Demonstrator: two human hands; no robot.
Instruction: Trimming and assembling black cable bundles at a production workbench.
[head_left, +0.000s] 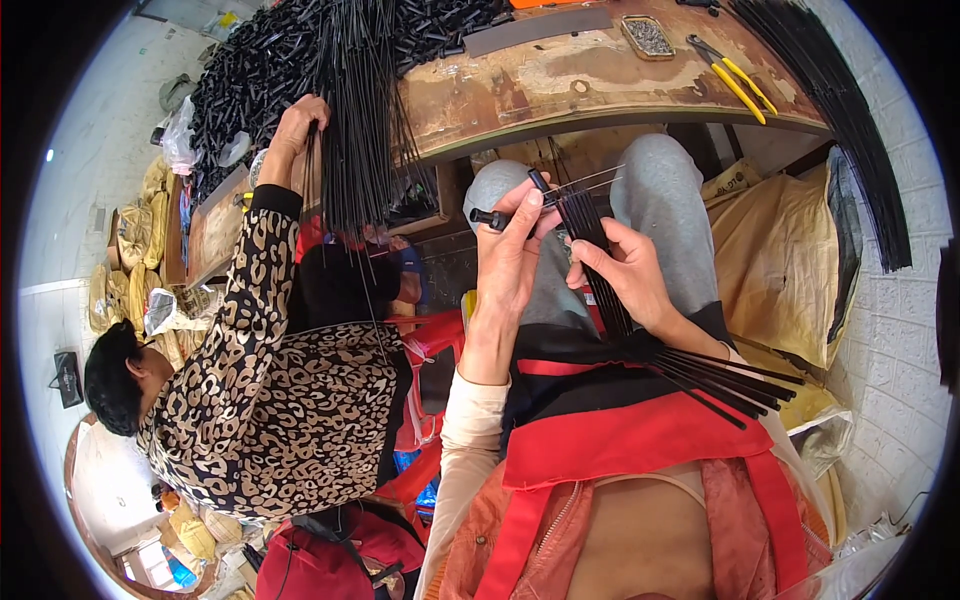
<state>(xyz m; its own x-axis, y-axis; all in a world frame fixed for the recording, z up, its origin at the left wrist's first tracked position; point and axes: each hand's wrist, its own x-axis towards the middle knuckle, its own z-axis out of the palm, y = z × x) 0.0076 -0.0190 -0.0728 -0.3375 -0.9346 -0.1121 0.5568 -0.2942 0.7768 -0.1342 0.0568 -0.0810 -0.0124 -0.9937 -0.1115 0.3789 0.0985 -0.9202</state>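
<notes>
Over my lap, my left hand [508, 245] pinches small black plastic pieces. One short black tube [488, 217] sticks out to the left from its fingers, and another black piece [539, 181] points up at the fingertips. My right hand [632, 280] is closed around a bundle of thin black rods [583, 222]. The rods run down past my wrist, and their thicker lower ends [720, 385] fan out to the right over my red apron [640, 440]. Two thin wires [598, 180] reach up and right from the left fingertips. How pieces and rods meet there is partly hidden by my fingers.
Ahead stands a worn wooden table [560, 85] with a heap of black plastic pieces [250, 90], a tray of small metal parts [648, 40] and yellow-handled pliers [735, 82]. Long black rods [355, 120] hang over its edge; more rods [850, 120] lie right. A co-worker [270, 400] sits left.
</notes>
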